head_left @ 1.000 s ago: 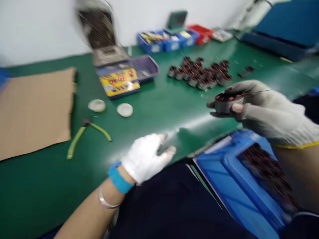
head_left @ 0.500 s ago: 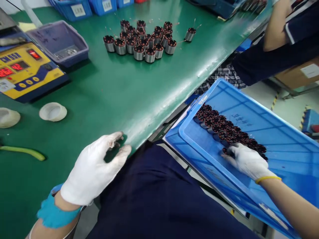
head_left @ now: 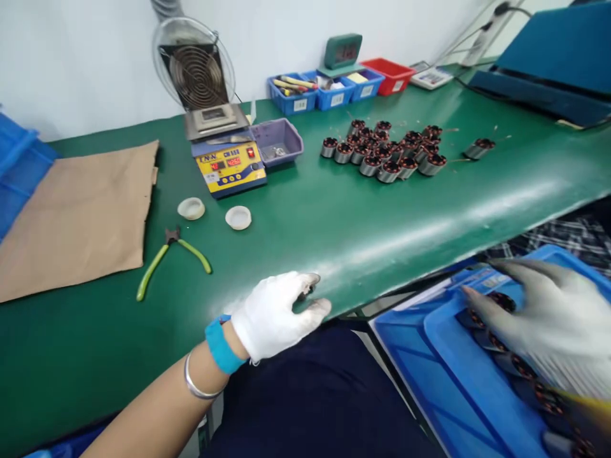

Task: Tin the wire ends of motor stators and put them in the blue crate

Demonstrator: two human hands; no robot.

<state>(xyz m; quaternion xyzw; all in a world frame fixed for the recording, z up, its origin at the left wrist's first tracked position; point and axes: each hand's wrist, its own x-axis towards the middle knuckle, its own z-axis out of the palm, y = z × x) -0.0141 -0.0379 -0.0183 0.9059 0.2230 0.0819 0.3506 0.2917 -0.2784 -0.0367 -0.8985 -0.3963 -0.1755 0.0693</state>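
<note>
My left hand (head_left: pixel 281 315), in a white glove with dirty fingertips, rests at the front edge of the green table. Its thumb and fingers are apart with nothing between them. At the lower right, my right hand (head_left: pixel 556 312), also gloved and smeared by motion, is over a blue plastic bin (head_left: pixel 443 356). Its fingers are stretched and spread from the thumb, and I see nothing gripped. Wire-wound motor stators (head_left: pixel 520 367) stand in rows in the bin, partly hidden by that hand. More copper-wound stators (head_left: pixel 389 170) stand grouped on the table, and one stator (head_left: pixel 478 149) leans apart from them.
Green-handled cutters (head_left: pixel 155 270) and two small white cups (head_left: pixel 238 217) lie on the left. Behind them are a yellow CM 558 unit (head_left: pixel 231 168), a fan (head_left: pixel 195 73) and a purple tray (head_left: pixel 286 137). Brown cardboard (head_left: pixel 95 216) covers the far left. Small bins (head_left: pixel 292 102) line the wall.
The view has swung left and up, bringing the wall, fan and cutters into sight. My right hand has come up from among the stators in the bin. The left hand keeps its pose.
</note>
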